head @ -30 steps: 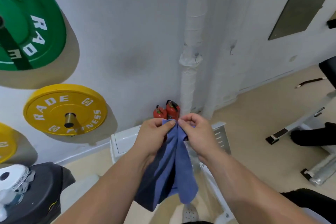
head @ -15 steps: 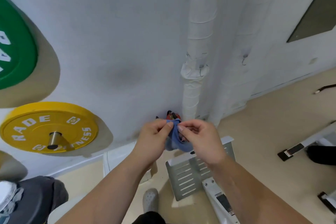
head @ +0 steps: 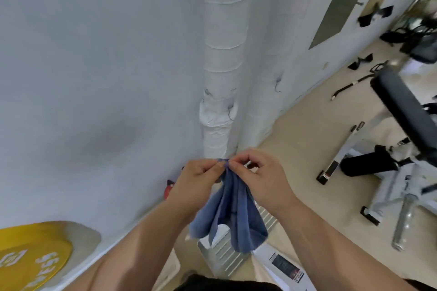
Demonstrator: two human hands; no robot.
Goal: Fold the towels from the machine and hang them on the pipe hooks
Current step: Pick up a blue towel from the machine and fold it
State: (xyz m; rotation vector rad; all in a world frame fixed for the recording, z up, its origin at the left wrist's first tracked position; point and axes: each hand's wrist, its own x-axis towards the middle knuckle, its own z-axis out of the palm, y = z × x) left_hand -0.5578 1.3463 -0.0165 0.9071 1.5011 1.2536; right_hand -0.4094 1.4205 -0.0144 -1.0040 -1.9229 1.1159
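A blue towel (head: pixel 233 215) hangs in loose folds from my two hands, in front of the white wrapped pipe (head: pixel 222 59). My left hand (head: pixel 196 182) and my right hand (head: pixel 256 175) both pinch its top edge, fingertips nearly touching. Small wire hooks (head: pixel 229 113) sit on the bulging joint of the pipe above my hands. Another hook (head: pixel 277 84) is on the wall column to the right.
A yellow weight plate (head: pixel 30 255) hangs on the wall at lower left. A red object (head: pixel 168 190) stands at the pipe's foot. A white machine with a ribbed metal plate (head: pixel 227 257) lies below the towel. A black bench (head: pixel 402 111) and its frame fill the right.
The view has swung right and up along the pipe. The towel, bunched between my fingers half a second ago, hangs down open again from both hands.
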